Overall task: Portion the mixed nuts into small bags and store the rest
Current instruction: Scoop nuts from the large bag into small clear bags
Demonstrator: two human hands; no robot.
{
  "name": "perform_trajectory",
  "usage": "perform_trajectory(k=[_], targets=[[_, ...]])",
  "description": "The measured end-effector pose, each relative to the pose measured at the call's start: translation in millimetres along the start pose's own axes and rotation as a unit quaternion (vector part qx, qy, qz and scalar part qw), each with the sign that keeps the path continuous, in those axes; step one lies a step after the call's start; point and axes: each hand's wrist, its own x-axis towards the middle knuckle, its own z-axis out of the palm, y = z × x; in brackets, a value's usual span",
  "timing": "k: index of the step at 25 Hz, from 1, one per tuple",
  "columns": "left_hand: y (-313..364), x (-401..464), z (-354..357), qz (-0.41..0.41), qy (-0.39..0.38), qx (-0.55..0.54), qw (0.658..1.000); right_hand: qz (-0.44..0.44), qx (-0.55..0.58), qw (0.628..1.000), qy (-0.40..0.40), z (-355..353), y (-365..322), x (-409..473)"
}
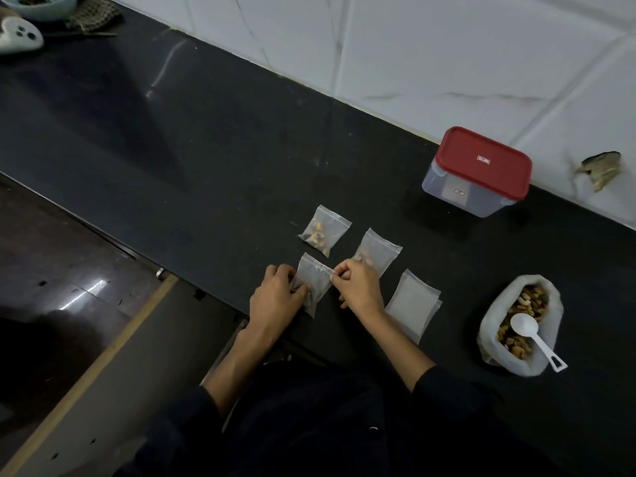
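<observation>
A small clear zip bag (312,280) lies on the black counter (206,160) between my hands. My left hand (275,299) holds its left side with curled fingers. My right hand (356,285) pinches its top right corner. Two more small bags hold nuts: one (324,230) further back and one (378,251) just behind my right hand. A stack of empty bags (413,304) lies to the right. The large white bag of mixed nuts (521,325) stands open at the right with a white scoop (531,333) in it.
A clear plastic container with a red lid (476,172) stands by the tiled wall at the back right. A blue bowl (43,6), a cloth and a white object (19,36) sit at the far left. The counter's front edge runs just behind my wrists.
</observation>
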Motion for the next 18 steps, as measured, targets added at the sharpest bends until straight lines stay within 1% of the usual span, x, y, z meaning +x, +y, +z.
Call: perform_trajectory(k=[2, 5, 7, 9, 12, 14, 16, 18], targets=[[0.5, -1.1, -3.5, 0.004, -0.006, 0.011, 1.0, 0.0, 0.007, 1.0, -0.004, -1.8, -1.4, -1.9], [4.4, -3.2, -9.7, 0.023, 0.013, 0.036, 0.999, 0.015, -0.001, 1.0, -0.019, -12.6, -2.4, -10.1], [10.1, -4.0, -11.9, 0.041, 0.035, 0.04, 0.998, -0.001, -0.033, 0.999, -0.032, -26.9, 0.4, -19.9], [23.0, -6.6, -9.0, 0.082, 0.035, 0.014, 0.996, -0.022, -0.073, 0.996, -0.04, -46.3, 10.1, -32.6], [58.2, -12.5, 7.5, 0.147, -0.025, -0.033, 0.988, -0.045, -0.152, 0.987, -0.007, -82.3, 37.8, -51.9], [83.2, -12.4, 23.1, 0.175, -0.067, -0.054, 0.981, -0.047, -0.201, 0.978, 0.019, -102.3, 59.2, -62.1], [105.1, -7.6, 42.7, 0.182, -0.096, -0.067, 0.976, -0.04, -0.242, 0.969, 0.011, -113.6, 79.1, -69.7], [121.7, 0.4, 61.1, 0.165, -0.106, -0.076, 0.978, -0.034, -0.28, 0.959, -0.025, -113.2, 92.9, -74.8]])
